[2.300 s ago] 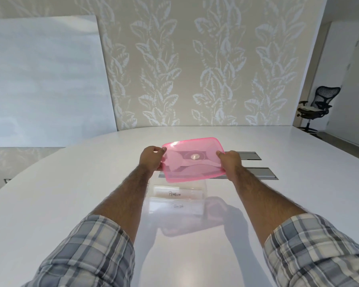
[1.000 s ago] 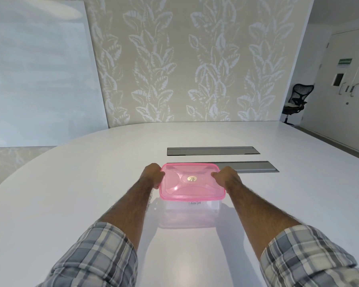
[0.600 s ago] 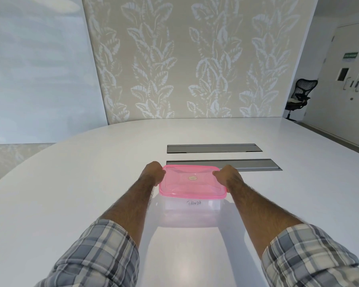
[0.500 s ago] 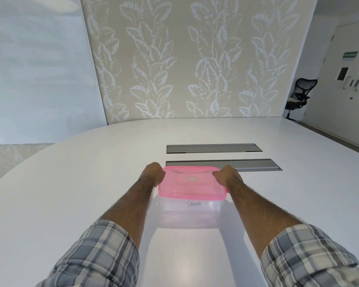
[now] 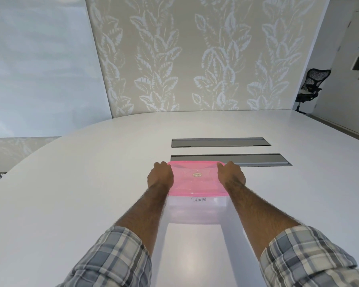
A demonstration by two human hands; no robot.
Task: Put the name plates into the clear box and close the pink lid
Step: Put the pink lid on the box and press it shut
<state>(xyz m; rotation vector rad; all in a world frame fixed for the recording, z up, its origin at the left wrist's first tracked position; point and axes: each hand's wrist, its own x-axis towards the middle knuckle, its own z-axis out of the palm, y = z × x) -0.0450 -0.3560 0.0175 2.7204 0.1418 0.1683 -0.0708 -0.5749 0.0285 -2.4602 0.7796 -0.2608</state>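
The lid (image 5: 197,177) sits flat on the box (image 5: 195,210), pink over clear, covering the whole opening as far as I can see, and the box stands on the white table (image 5: 71,183) straight ahead of me, its far edge just short of the nearer of two grey slots (image 5: 257,160). Through the near wall I read a hand-lettered name on a plate (image 5: 198,200) inside, so at least one plate is in; how many more lie behind it I cannot tell, though none shows loose on the table. My left hand (image 5: 160,177) is on the lid's left edge and my right hand (image 5: 232,176) on its right edge, both curled over the rim near the far corners and pressing down, well apart from each other with the lid between them. I judge the loading done and the closing nearly so: what is left is to be sure every corner has snapped home, the near ones especially, since I am not touching them and cannot see whether that edge has seated, then to let go.
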